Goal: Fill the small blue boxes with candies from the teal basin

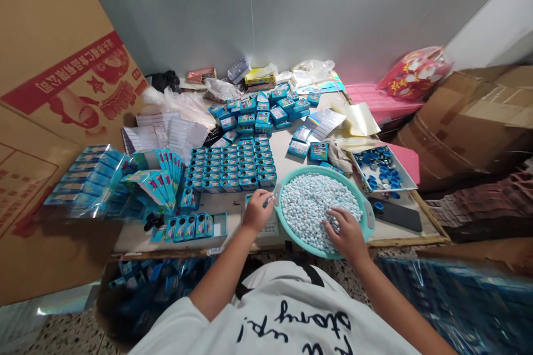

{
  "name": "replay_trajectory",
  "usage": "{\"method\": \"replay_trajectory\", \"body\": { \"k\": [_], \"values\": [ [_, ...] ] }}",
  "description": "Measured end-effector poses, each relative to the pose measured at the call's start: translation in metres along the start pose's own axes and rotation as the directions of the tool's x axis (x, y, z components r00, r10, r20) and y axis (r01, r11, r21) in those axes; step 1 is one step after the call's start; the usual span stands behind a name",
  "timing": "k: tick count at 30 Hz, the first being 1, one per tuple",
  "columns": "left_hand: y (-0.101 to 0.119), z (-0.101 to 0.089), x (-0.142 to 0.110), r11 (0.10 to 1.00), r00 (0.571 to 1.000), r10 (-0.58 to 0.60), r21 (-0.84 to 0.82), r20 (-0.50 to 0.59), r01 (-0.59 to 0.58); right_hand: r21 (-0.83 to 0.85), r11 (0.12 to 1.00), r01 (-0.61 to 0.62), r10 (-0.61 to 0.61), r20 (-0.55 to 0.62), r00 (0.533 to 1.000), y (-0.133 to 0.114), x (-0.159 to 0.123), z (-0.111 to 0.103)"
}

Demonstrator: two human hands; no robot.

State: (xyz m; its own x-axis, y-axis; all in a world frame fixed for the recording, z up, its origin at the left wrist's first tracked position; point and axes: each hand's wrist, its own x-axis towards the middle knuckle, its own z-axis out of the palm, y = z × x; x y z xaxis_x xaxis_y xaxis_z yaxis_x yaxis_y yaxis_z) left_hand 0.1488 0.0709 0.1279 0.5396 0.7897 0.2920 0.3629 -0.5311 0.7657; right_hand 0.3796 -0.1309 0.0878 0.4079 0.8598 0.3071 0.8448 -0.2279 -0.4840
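Note:
A round turquoise basin (367,226) is filled with small white and pale-blue pieces (318,202) that look like candies. My right hand (348,234) rests on these pieces, fingers apart and slightly bent, near the basin's right side. By the basin's left handle, my left hand (257,211) is closed in a pinch; what its fingertips hold is too small to make out. Under that hand is a white flat device (270,227), mostly hidden. To its left, several small blue boxes (189,227) stand in a blue tray (220,225).
Rows of blue boxes (231,169) stand mid-table, with a loose pile (262,111) behind. At the right are a white tray (406,180) of blue round parts and a black phone (397,215). Large cartons (37,138) flank the left; plastic-wrapped packs (89,180) lie nearby.

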Motion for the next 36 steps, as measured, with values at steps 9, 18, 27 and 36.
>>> {"method": "replay_trajectory", "body": {
  "k": [9, 18, 27, 36],
  "values": [
    [-0.031, -0.025, 0.015, 0.967, 0.994, -0.095, 0.241, 0.058, 0.078, 0.002, 1.000, -0.010, 0.010, 0.006, 1.000, 0.003, 0.000, 0.002],
    [0.009, -0.011, 0.006, 0.979, 0.998, 0.021, 0.204, 0.051, -0.031, 0.019, 0.999, -0.027, 0.027, 0.005, 1.000, 0.001, 0.000, 0.000],
    [0.017, -0.002, 0.028, 0.976, 0.999, -0.035, 0.215, -0.001, 0.034, 0.032, 0.999, -0.032, 0.031, 0.015, 0.999, -0.003, 0.001, -0.004],
    [-0.039, -0.072, 0.017, 0.934, 0.966, -0.230, 0.253, -0.117, 0.253, 0.023, 0.999, -0.038, 0.037, 0.026, 0.999, -0.005, 0.001, -0.005]
  ]
}}
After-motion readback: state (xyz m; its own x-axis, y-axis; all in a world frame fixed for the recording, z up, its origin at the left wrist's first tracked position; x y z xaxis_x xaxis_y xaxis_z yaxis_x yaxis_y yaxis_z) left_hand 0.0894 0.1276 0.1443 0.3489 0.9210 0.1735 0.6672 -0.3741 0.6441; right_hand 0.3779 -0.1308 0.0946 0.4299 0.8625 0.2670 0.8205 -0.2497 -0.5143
